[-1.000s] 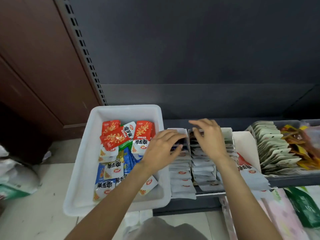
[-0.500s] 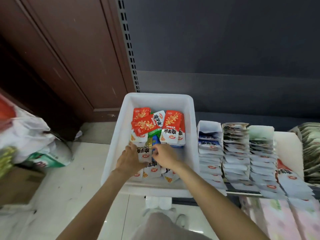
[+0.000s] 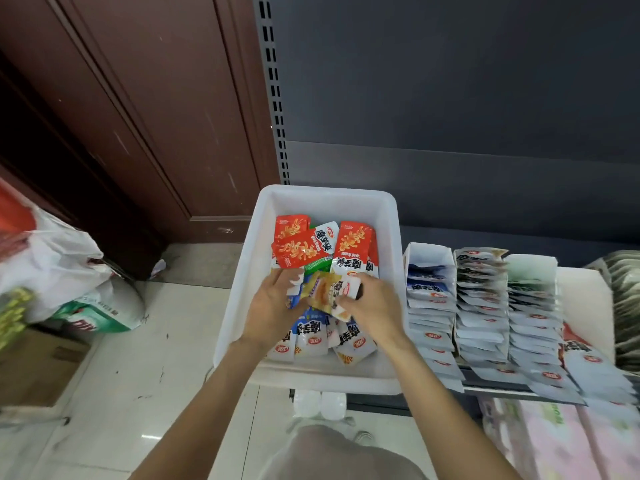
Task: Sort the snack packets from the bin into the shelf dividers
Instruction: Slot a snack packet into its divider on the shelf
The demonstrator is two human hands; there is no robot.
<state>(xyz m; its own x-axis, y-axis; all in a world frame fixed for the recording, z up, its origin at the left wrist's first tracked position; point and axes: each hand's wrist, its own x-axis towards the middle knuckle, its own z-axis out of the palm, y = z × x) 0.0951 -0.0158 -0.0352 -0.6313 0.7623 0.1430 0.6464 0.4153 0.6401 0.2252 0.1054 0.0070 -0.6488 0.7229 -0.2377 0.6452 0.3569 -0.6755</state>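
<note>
Inside white bin [image 3: 239,306], both hands [image 3: 322,306] grip mixed snack packets [image 3: 329,292].

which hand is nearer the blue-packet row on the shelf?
Right. The right hand is in the bin just left of the blue-packet row; the left hand is farther left.

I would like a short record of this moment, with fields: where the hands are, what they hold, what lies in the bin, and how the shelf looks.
left hand: inside the white bin, fingers curled on packets
right hand: inside the bin, grips the yellow-and-white packets between the two hands
bin contents: red packets at the far end, blue and white packets at the near end
shelf dividers: right of the bin, rows of packets standing in them
floor: plastic bags at left
</note>
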